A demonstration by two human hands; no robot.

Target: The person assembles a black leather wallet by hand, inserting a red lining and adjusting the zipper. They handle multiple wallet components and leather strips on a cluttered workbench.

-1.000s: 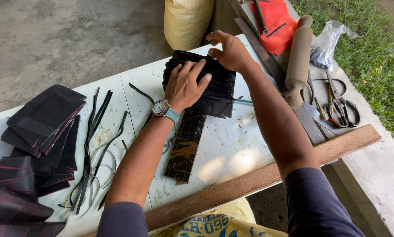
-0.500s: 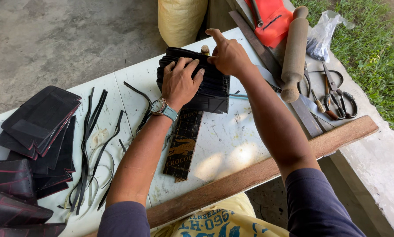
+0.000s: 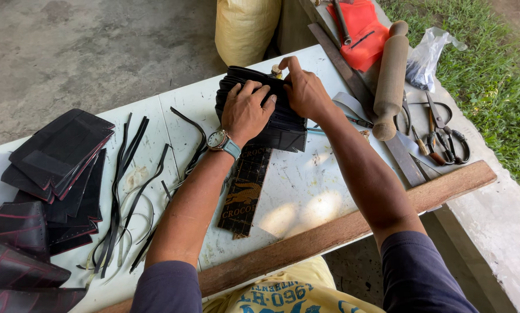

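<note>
Black stack (image 3: 271,119) sits mid-table (image 3: 306,191), far side, partly over a dark strip (image 3: 245,191). L hand (image 3: 245,110) lies flat on top, fingers spread, pressing, not gripping. R hand (image 3: 306,93) pinches the stack's far top edge w/ thumb + fingers. Looks like thin, floppy sheet material, light, prob. slips layer on layer; best held at edges, palm on top. Long axis runs roughly left-right, slightly tilted.

Navy sleeves, teal-strapped wristwatch (image 3: 218,139)
</note>
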